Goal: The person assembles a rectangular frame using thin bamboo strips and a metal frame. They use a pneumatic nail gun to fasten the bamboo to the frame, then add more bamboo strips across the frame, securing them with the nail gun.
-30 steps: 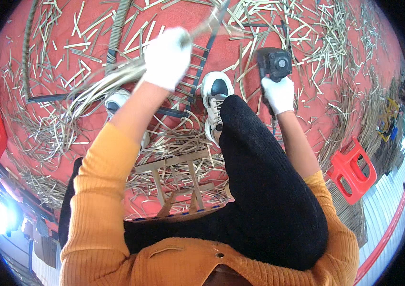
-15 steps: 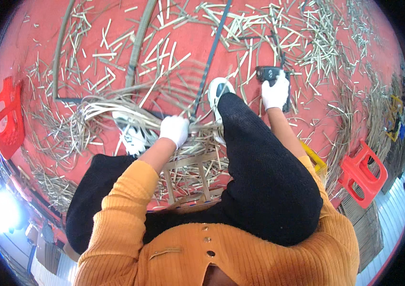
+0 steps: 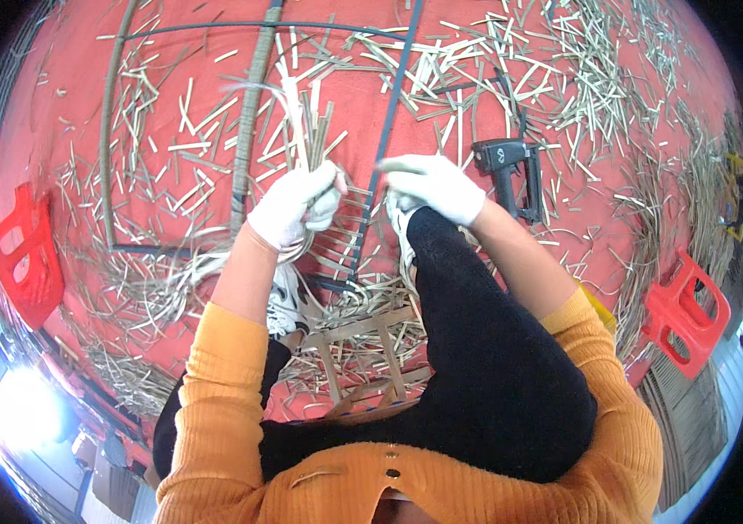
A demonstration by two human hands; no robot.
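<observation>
My gloved left hand (image 3: 293, 208) is closed around a bundle of flat rattan-like strips (image 3: 308, 131), whose cut ends fan out above the fist. To its right, my gloved right hand (image 3: 437, 186) reaches inward beside a dark frame bar (image 3: 386, 122). Its fingers are loosely bent and apart, with nothing visible in them. Short strips lie in a row along the bar's lower part, between the two hands. A black staple gun (image 3: 501, 157) rests on the floor to the right of my right hand, touched by neither hand.
A wrapped frame bar (image 3: 252, 113) stands left of the bundle. Cut strips (image 3: 450, 52) litter the red floor (image 3: 201, 52). Red plastic stools (image 3: 26, 253) lie at both sides. A wooden slatted piece (image 3: 362, 332) is between my legs, near my white shoes (image 3: 286, 306).
My right hand has let go of the staple gun and moved left to the dark bar. My left hand has risen slightly, its strips now pointing up instead of trailing left.
</observation>
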